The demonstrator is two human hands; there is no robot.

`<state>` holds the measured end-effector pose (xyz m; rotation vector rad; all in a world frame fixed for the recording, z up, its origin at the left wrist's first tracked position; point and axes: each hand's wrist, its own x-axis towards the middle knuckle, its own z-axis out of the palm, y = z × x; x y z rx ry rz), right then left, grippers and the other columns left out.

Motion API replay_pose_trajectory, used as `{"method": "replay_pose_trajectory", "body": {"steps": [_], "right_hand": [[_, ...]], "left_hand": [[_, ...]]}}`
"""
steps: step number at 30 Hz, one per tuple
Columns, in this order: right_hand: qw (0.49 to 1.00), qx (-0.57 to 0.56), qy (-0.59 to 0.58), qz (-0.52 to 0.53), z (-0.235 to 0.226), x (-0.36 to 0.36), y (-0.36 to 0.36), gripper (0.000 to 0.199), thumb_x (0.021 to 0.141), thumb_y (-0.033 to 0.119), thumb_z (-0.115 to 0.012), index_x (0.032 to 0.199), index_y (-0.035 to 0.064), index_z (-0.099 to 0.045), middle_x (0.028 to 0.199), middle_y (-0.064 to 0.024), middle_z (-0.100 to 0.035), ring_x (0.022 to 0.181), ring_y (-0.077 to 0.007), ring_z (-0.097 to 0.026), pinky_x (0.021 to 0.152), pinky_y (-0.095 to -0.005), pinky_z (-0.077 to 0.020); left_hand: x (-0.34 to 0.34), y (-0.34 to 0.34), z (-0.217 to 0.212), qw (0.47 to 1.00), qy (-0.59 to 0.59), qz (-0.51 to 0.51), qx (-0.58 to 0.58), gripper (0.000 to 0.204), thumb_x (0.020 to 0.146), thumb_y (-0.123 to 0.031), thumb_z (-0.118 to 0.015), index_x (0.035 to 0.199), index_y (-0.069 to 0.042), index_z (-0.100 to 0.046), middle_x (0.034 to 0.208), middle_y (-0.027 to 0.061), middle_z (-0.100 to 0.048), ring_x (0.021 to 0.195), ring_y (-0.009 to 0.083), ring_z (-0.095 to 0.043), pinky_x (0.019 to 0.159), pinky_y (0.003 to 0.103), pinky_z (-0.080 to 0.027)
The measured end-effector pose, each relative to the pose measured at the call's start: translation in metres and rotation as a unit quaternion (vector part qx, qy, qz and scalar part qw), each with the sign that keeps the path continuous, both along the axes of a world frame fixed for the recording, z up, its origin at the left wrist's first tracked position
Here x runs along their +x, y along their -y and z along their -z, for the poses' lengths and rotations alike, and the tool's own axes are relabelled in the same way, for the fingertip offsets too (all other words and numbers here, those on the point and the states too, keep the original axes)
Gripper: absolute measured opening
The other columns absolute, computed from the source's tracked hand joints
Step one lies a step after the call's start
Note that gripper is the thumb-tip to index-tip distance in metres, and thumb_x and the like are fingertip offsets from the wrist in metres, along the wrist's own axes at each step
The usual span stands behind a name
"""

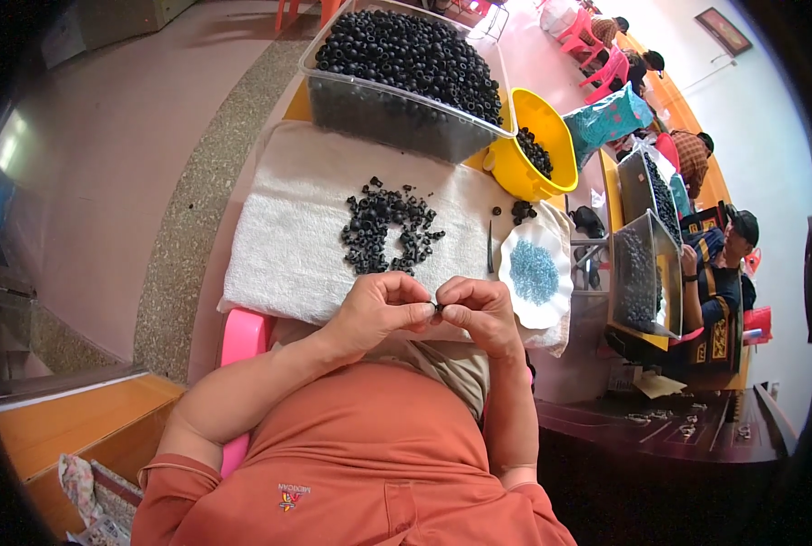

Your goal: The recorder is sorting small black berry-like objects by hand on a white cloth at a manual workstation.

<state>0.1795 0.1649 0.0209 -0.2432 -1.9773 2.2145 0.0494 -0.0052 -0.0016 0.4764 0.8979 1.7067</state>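
My left hand (pixel 383 308) and my right hand (pixel 479 314) meet above the near edge of a white towel (pixel 283 205). Thumbs and forefingers pinch a tiny black part (pixel 438 308) between them; its exact shape is mostly covered by the fingertips. Just beyond, a loose pile of small black ring-shaped parts (pixel 367 238) is spread on the towel. To the right of the pile lies a thin dark pointed tool (pixel 490 247), perhaps tweezers. Beside my right hand, a white scalloped dish (pixel 543 317) holds a heap of tiny pale blue pieces (pixel 534 271).
A clear plastic bin (pixel 397 118) full of black rings stands at the far edge, beside a yellow bucket (pixel 515 173) with more. A few black pieces (pixel 522 212) lie near the bucket. Rightward, a co-worker (pixel 725 264) sits by another clear bin (pixel 643 273); other people sit farther back.
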Motion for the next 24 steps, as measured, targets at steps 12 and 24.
{"method": "replay_pose_trajectory", "body": {"steps": [12, 24], "right_hand": [[0.998, 0.029, 0.049, -0.029, 0.0, 0.0036, -0.0064, 0.008, 0.087, 0.0, -0.067, 0.092, -0.0056, -0.068, 0.095, -0.0102, -0.066, 0.087, -0.0151, -0.063, 0.08, -0.0263, -0.0501], [0.995, 0.007, 0.064, -0.07, -0.0022, 0.0029, -0.0048, 0.011, 0.091, 0.001, -0.063, 0.096, -0.0074, -0.067, 0.095, -0.0087, -0.066, 0.089, -0.0155, -0.064, 0.081, -0.0265, -0.053]], "left_hand": [[0.0038, -0.0022, 0.005, 1.0, -0.024, 0.012, 0.0, 0.014, 0.088, -0.002, -0.069, 0.1, 0.0, -0.062, 0.09, 0.0049, -0.068, 0.079, 0.0097, -0.065, 0.07, 0.024, -0.054], [0.003, -0.0029, 0.0074, 0.999, -0.019, 0.031, -0.001, 0.026, 0.085, -0.001, -0.071, 0.105, 0.001, -0.054, 0.086, 0.0072, -0.065, 0.075, 0.0107, -0.064, 0.066, 0.024, -0.055]]}}
